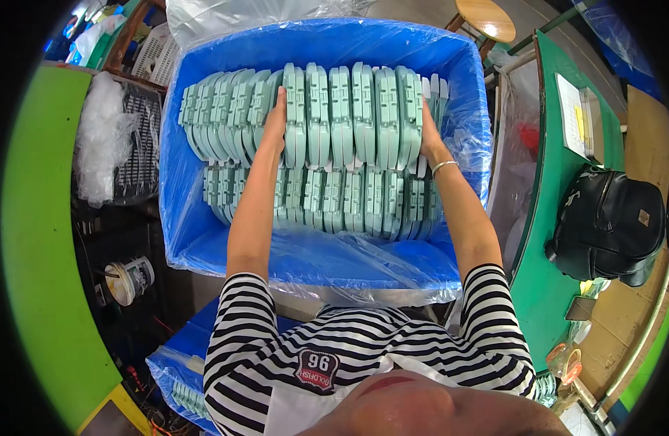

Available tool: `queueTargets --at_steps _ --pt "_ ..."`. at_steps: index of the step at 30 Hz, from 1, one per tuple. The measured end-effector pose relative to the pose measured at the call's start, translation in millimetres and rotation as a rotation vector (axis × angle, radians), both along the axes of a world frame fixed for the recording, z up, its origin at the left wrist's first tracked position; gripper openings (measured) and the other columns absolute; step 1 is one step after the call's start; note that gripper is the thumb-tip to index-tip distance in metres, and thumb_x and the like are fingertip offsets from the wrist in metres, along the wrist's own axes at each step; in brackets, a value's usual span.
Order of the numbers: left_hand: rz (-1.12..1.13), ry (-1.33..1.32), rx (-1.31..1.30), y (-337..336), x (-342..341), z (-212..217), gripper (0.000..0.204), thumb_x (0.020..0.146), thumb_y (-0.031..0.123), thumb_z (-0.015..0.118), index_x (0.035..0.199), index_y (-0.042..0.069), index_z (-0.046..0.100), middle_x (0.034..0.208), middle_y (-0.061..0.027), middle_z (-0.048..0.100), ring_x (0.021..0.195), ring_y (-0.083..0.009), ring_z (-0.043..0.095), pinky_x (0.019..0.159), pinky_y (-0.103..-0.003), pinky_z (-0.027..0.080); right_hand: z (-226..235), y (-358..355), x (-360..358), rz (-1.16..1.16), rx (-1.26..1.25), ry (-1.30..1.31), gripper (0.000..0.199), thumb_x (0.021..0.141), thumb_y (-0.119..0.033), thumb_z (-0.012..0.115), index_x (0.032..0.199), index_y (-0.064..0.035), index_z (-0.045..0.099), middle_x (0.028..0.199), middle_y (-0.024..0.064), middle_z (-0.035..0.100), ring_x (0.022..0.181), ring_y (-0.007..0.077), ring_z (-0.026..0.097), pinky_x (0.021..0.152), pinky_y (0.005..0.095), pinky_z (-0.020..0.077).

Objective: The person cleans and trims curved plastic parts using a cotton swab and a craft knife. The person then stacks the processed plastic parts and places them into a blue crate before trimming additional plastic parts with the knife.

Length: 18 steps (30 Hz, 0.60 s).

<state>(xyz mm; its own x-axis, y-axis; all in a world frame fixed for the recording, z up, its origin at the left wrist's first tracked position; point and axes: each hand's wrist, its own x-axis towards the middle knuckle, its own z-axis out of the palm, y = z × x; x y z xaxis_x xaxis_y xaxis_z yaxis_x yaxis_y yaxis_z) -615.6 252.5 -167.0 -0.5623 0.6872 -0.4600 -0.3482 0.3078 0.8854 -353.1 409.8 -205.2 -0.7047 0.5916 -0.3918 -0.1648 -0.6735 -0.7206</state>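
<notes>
Mint-green plastic parts [353, 116] pressed between both flat hands [276, 120].

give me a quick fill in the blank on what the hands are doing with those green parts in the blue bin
1. The left hand and right hand squeeze a stack of mint-green plastic parts from its two ____.
2. The parts stand on edge in a bin lined with clear ____ film.
3. A thin bracelet sits on the ____ wrist.
4. On the green table at the right edge rests a ____ bag.

Missing words: ends; plastic; right; black
</notes>
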Motion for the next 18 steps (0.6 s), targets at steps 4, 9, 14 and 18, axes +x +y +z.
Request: queueTargets --at_steps 4,9,14,18 --pt "0.031 -0.059 -0.069 0 -12 -10 0.080 0.083 0.066 0.038 0.118 -0.004 0.052 0.116 -0.0129 0.055 0.106 -0.0223 0.053 0.089 -0.032 0.040 4 -9 2 -0.041 -0.040 -0.042 0.068 0.088 -0.059 0.035 0.133 -0.0085 0.036 0.131 0.0100 0.043 0.116 0.0225 0.045 0.096 0.0348 0.0385" --pt "0.096 0.001 -0.141 3 -7 -13 0.077 0.084 0.062 0.040 0.113 -0.007 0.054 0.110 -0.0153 0.058 0.099 -0.0229 0.056 0.083 -0.033 0.043 5 -8 7 -0.117 -0.024 -0.116 0.071 0.086 -0.060 0.038 0.132 -0.0053 0.038 0.129 0.0122 0.045 0.114 0.0238 0.047 0.095 0.0351 0.0400" --pt "0.056 0.098 -0.212 3 -4 -2 0.073 0.086 0.060 0.039 0.119 -0.005 0.050 0.114 -0.0143 0.056 0.104 -0.0255 0.054 0.087 -0.036 0.043 3 -7 9 -0.157 -0.025 -0.168 0.072 0.085 -0.060 0.040 0.130 -0.0035 0.039 0.126 0.0134 0.048 0.111 0.0242 0.050 0.092 0.0356 0.0429" --pt "0.175 0.084 -0.161 -2 -8 -7 0.077 0.087 0.063 0.031 0.117 -0.006 0.050 0.116 -0.0170 0.055 0.104 -0.0256 0.053 0.091 -0.037 0.038 2 -10 6 -0.135 0.012 -0.159 0.075 0.084 -0.062 0.042 0.130 -0.0026 0.039 0.124 0.0136 0.049 0.109 0.0239 0.051 0.090 0.0353 0.0440"
